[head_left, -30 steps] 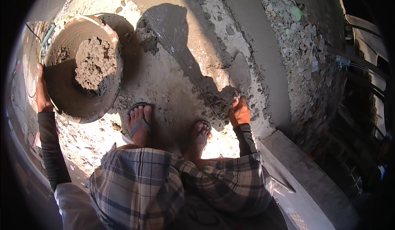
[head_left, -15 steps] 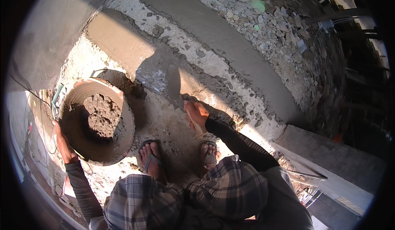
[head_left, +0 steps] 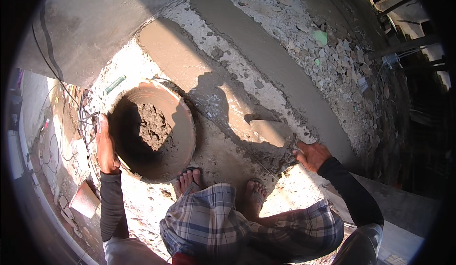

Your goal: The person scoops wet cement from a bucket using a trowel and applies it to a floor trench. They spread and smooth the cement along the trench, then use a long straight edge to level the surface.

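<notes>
Head view, basin: a round, wide-mouthed basin [head_left: 189, 141] stands on the ground at the person's left, its opening turned up.
In the basin: 1 lumpy heap of grey mortar [head_left: 154, 128] on the bottom, partly sunlit, with much of the smeared inner wall bare around it.
Pail: 1 small pale pail [head_left: 85, 200] sits farther left and nearer the person; its contents cannot be made out.
Trowel's place: the trowel [head_left: 271, 131] is right of the basin, its blade over the wet mortar of the nearer band; whether it presses into it, I cannot tell.
Trowel's direction: the rounded blade end points up-left, the handle end down-right; the long axis runs aslant between them.
Right hand: the right hand [head_left: 313, 156] is closed around the trowel's handle.
Left hand: the left hand [head_left: 107, 146] lies along the basin's left rim, touching it; whether its fingers curl around the edge, I cannot tell.
Mortar bands: 2 long smoothed bands, the nearer band [head_left: 173, 51] and the farther band [head_left: 266, 46], run aslant, with rough ground between.
Beyond: broken rubble [head_left: 332, 56] borders the farther band.
</notes>
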Available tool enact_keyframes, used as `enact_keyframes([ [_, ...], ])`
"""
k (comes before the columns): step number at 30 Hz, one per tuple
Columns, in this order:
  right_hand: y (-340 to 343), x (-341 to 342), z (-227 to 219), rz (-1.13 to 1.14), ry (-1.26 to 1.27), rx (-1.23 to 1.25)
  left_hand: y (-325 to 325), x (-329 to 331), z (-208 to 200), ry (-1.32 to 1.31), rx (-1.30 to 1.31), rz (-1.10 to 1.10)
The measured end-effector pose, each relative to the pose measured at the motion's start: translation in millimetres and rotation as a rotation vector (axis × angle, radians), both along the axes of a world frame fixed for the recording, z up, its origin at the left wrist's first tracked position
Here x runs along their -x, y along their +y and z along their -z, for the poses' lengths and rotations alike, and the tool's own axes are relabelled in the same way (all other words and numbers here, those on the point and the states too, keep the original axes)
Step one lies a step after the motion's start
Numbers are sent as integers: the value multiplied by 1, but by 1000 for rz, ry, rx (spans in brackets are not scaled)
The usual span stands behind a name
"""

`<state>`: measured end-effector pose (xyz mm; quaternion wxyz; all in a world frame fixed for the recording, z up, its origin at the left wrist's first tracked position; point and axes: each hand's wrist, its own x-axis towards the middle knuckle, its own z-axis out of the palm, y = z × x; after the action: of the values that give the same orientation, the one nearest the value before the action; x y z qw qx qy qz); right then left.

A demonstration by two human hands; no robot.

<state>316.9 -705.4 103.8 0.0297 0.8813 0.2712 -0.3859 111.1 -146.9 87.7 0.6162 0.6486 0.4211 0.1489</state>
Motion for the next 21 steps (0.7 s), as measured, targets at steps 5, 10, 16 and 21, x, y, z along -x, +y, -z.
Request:
enact_keyframes([
  [5,175,-9,-4,-376,-380,-280,-34,-19,-11,131,-173,71],
  [10,275,32,72,-412,-367,-306,-77,-38,-6,11,-291,192],
  [16,255,60,65,-379,72,-404,-75,-39,-11,22,-386,128],
  [21,258,83,43,-232,402,-522,-75,-39,-17,65,-298,70],
])
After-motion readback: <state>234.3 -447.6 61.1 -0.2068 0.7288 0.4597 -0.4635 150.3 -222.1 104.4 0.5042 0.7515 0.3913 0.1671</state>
